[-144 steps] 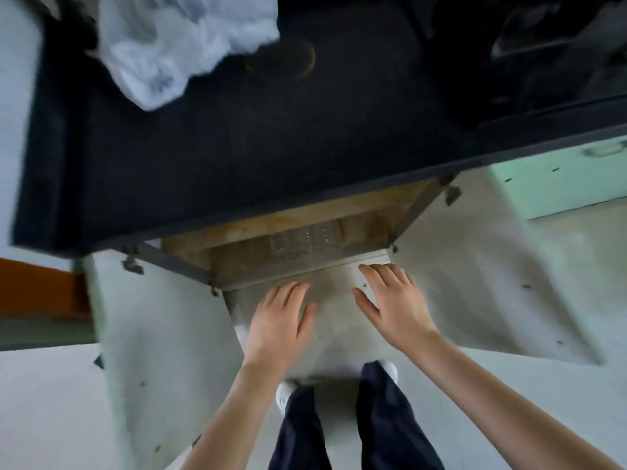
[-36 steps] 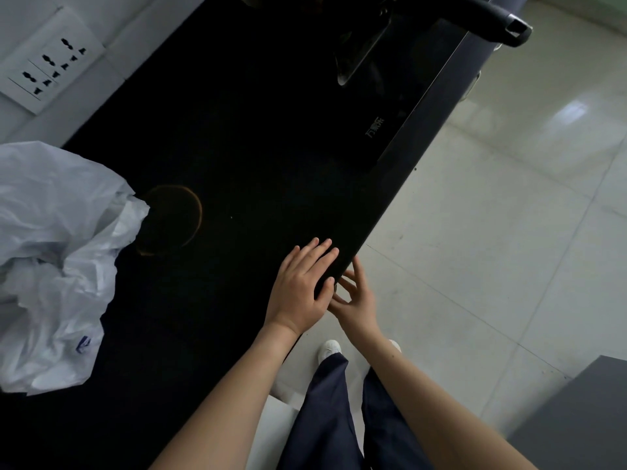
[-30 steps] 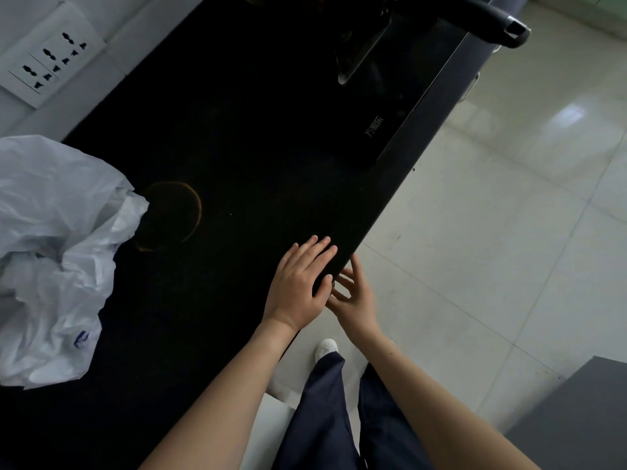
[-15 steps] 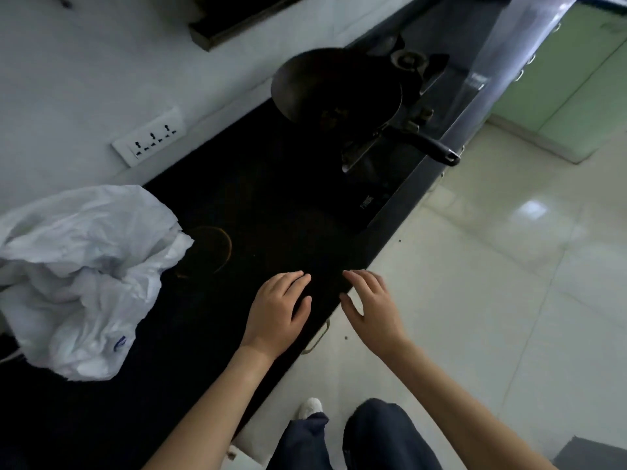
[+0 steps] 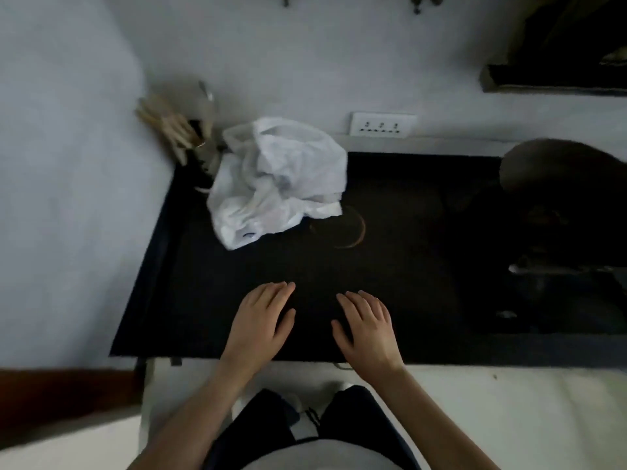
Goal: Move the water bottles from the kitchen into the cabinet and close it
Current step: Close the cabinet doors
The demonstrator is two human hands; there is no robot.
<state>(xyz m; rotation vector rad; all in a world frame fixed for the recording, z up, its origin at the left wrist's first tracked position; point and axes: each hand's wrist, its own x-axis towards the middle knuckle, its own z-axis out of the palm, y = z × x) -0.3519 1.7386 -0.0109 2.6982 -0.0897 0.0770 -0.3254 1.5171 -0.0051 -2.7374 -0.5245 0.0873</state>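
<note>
Left hand (image 5: 261, 320) and right hand (image 5: 368, 329) are hovering over the tabletop (image 5: 407, 266), grip slack, empty, so I'd be peeking behind the plastic bag (image 5: 278, 178) for bottles.

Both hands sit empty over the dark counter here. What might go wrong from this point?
1. No bottle shows on the countertop. With the left hand and right hand open, a bottle hidden by the white plastic bag could be missed.
2. Reaching for that bag may knock the utensil holder right beside it.
3. The dim wok at the right is easy to bump.
</note>
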